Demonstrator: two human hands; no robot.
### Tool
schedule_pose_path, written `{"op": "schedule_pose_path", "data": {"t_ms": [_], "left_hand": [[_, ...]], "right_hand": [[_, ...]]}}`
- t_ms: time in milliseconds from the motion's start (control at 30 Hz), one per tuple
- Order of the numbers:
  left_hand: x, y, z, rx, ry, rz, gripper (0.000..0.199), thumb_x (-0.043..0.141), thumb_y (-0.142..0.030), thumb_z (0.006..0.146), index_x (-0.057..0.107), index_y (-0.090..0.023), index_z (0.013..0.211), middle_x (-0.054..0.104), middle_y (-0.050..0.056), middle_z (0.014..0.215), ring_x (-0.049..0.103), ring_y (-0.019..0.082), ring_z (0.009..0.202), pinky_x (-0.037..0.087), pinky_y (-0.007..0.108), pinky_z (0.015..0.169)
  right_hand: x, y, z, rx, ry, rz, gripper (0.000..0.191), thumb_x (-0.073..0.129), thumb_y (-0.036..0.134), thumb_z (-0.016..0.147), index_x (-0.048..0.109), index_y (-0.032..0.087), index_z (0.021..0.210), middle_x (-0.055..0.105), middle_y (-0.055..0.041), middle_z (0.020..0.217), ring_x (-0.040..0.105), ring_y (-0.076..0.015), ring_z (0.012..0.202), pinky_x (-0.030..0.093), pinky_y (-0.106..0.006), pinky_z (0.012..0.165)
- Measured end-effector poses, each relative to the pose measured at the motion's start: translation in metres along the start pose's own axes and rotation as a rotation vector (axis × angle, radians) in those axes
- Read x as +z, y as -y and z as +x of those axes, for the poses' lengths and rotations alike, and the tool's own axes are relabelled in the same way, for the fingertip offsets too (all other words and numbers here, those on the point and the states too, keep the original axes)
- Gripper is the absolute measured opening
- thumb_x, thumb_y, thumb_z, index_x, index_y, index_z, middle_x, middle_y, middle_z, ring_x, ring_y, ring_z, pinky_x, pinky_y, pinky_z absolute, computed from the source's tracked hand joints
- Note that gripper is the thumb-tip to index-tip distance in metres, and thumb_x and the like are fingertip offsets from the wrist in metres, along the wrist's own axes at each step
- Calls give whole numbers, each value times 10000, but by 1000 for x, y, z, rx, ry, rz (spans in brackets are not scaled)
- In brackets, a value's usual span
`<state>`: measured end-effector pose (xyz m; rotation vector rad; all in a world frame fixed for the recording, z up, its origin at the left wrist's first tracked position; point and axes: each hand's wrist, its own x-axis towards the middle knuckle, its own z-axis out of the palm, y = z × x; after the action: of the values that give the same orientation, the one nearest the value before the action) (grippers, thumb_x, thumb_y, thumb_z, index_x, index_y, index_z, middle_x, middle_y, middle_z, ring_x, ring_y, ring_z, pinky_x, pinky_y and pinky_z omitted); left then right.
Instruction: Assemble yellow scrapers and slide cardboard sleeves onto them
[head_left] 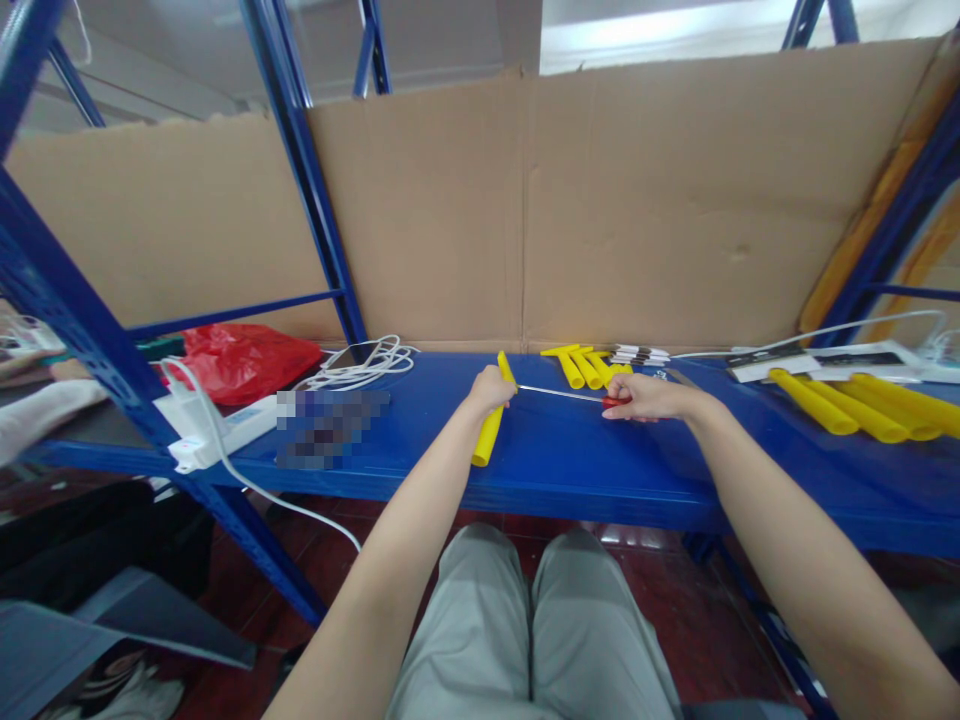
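The left arm reaches forward and slants inward, its left grip (491,387) closed around a yellow piece (487,438); one end pokes out beyond the fingers, the other extends toward the body over the desk (577,450). The right forearm comes in from the right, and the right grip (637,397) is wrapped around the handle of a red-handled screwdriver (615,402). Its shaft runs leftward to the piece, beside the left grip. Yellow T-shaped pieces (590,376) lie beyond and between both grips; yellow tubes (855,409) lie well right of the right grip.
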<state>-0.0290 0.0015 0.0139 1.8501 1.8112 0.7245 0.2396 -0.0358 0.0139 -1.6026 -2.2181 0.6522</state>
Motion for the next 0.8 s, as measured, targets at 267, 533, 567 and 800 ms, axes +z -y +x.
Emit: {"op": "schedule_pose_path", "data": {"t_ms": [267,533,567,800], "left_hand": [[-1,-2,-2,-14,-12,0,187,594,-58,798,705,-8,940,744,164,826,694,173,644,457,214,523],[0,0,-1,4,10,-4,164,561,-34,804,700,-3,885,740,187,859,699,179,688,435,204,505],[0,0,0,4,7,-3,163,565,-39,806,700,-2,889,740,188,863,698,178,686,437,205,508],[-2,-2,-3,-8,-6,-9,135,582,-39,795,701,-8,850,737,176,823,686,173,635,458,216,520]], "right_hand": [[-6,3,-1,-9,98,-32,504,603,685,748,557,186,696,569,-24,580,519,-119,486,394,-239,430],[0,3,1,2,-22,8,512,709,666,670,506,203,744,569,-3,607,508,-105,485,382,-223,430],[-1,3,1,-2,15,2,515,668,687,701,515,196,725,577,-16,608,520,-109,495,393,-223,435],[-3,4,-1,-16,84,-13,517,631,698,730,540,189,745,554,-5,557,474,-95,444,326,-211,386]]}}
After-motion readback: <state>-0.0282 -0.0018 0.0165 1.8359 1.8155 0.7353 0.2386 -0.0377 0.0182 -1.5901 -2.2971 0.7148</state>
